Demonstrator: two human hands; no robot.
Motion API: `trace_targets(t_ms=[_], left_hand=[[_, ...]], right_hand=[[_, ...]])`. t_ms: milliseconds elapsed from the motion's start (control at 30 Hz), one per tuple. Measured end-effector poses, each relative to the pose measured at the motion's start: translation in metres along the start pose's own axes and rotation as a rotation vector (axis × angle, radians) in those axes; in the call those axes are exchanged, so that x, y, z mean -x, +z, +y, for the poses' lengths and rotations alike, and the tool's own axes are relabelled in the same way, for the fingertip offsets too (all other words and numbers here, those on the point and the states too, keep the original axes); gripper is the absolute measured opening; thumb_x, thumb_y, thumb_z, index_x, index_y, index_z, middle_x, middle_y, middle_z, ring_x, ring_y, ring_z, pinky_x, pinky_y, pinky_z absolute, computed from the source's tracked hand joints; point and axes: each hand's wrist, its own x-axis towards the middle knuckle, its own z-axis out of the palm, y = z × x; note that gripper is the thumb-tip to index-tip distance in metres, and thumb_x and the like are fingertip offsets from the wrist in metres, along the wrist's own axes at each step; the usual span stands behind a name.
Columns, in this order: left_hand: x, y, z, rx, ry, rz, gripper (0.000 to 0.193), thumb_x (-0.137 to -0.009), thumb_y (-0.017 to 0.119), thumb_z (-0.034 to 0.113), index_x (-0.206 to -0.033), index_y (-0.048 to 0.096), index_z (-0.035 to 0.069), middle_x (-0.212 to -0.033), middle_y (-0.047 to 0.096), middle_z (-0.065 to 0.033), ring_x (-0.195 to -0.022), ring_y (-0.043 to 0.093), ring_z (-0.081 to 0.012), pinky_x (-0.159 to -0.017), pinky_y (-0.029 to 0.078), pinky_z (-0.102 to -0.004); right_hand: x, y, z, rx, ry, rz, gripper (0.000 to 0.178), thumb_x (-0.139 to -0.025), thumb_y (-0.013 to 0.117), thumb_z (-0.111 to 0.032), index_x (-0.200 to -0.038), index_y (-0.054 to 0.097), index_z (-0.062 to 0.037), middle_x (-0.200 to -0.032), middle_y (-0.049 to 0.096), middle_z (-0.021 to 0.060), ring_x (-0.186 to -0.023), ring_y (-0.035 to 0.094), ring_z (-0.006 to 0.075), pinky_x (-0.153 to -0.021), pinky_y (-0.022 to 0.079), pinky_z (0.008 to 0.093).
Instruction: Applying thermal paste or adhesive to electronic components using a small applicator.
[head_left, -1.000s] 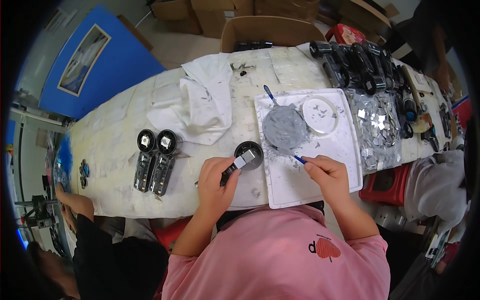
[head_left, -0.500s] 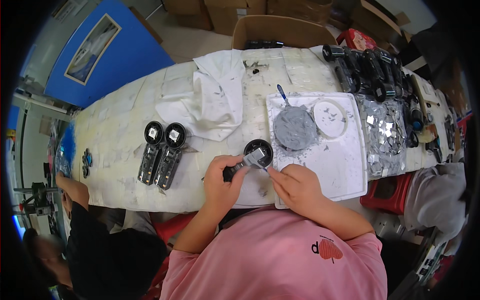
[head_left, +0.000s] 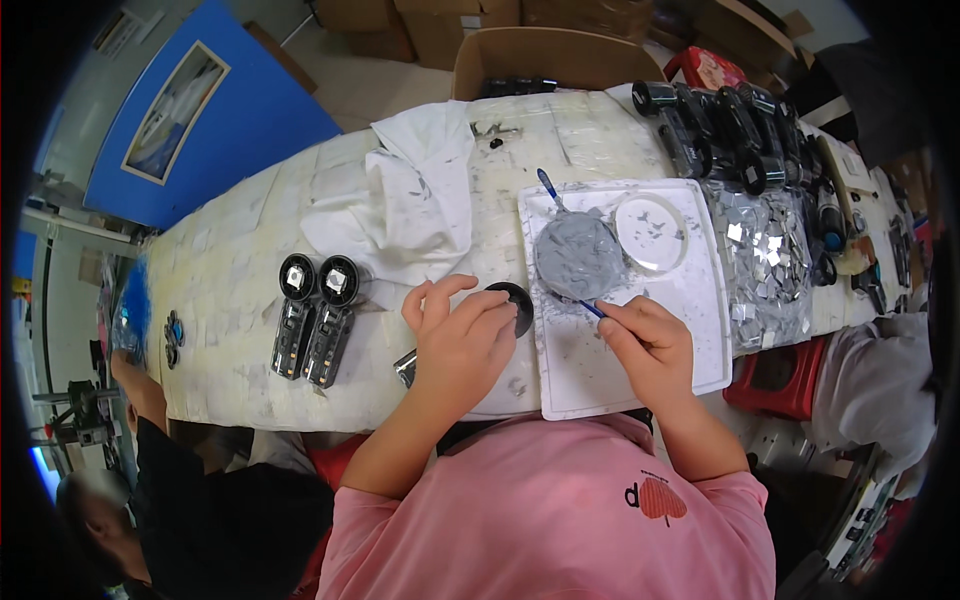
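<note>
My left hand [head_left: 460, 340] spreads its fingers over a black device with a round ring-shaped head [head_left: 516, 306]. The device lies on the table, its handle end showing beside my wrist and its middle hidden under my hand. My right hand [head_left: 650, 340] pinches a thin blue-handled tool [head_left: 592, 308], whose far end reaches the lower edge of a round mass of grey paste [head_left: 578, 252]. The paste sits on a white tray [head_left: 640, 380], with another blue-handled tool [head_left: 548, 186] stuck up at its far side. Two similar black devices [head_left: 318, 315] lie side by side to the left.
A white round lid [head_left: 652, 234] with grey specks lies on the tray. Right of it are a clear bag of small shiny squares [head_left: 765, 255] and a pile of black devices [head_left: 725, 130]. A white cloth [head_left: 420, 190] lies behind. A co-worker's arm [head_left: 150, 395] is at far left.
My right hand has moved the blue-handled tool from the device to the paste. My left hand has turned palm-down over the device, covering the grey block seen on it before.
</note>
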Motion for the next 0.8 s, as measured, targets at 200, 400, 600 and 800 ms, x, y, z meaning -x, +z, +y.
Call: trace_targets(t_ms=[200, 400, 600, 800], left_hand=[[0.009, -0.005, 0.002, -0.088, 0.007, -0.096, 0.031, -0.069, 0.072, 0.01, -0.1, 0.071, 0.011, -0.111, 0.063, -0.0002, -0.113, 0.049, -0.029, -0.096, 0.03, -0.0473], [0.024, -0.021, 0.001, -0.053, -0.055, -0.092, 0.039, -0.072, 0.072, 0.008, -0.11, 0.068, 0.007, -0.117, 0.062, -0.0049, -0.115, 0.047, -0.0324, -0.098, 0.033, -0.0453], [0.041, -0.03, -0.004, -0.051, -0.176, -0.081, 0.044, -0.072, 0.076, 0.01, -0.114, 0.066, 0.005, -0.119, 0.06, -0.0083, -0.115, 0.047, -0.0339, -0.097, 0.036, -0.0442], [0.053, -0.021, -0.009, 0.064, -0.268, -0.161, 0.052, -0.07, 0.079, 0.013, -0.119, 0.063, 0.006, -0.117, 0.059, -0.0124, -0.107, 0.053, -0.0331, -0.092, 0.04, -0.0432]], right_hand=[[0.002, -0.001, 0.005, -0.059, 0.083, -0.023, 0.021, -0.087, 0.067, -0.003, -0.107, 0.072, -0.0008, -0.071, 0.056, 0.0043, -0.064, 0.051, 0.0102, -0.057, 0.039, 0.0245], [0.002, 0.014, 0.009, 0.122, -0.176, -0.136, 0.026, -0.082, 0.069, 0.002, -0.108, 0.071, -0.0014, -0.073, 0.057, 0.0055, -0.063, 0.053, 0.0142, -0.055, 0.04, 0.0261], [-0.004, 0.027, 0.011, 0.558, -0.68, -0.135, 0.032, -0.072, 0.073, 0.002, -0.103, 0.07, -0.0027, -0.072, 0.055, 0.0059, -0.061, 0.054, 0.0229, -0.051, 0.041, 0.0339], [-0.002, 0.022, 0.004, 0.527, -0.627, -0.257, 0.033, -0.071, 0.072, 0.004, -0.104, 0.069, -0.0019, -0.073, 0.055, 0.0063, -0.063, 0.054, 0.0231, -0.052, 0.042, 0.0342]])
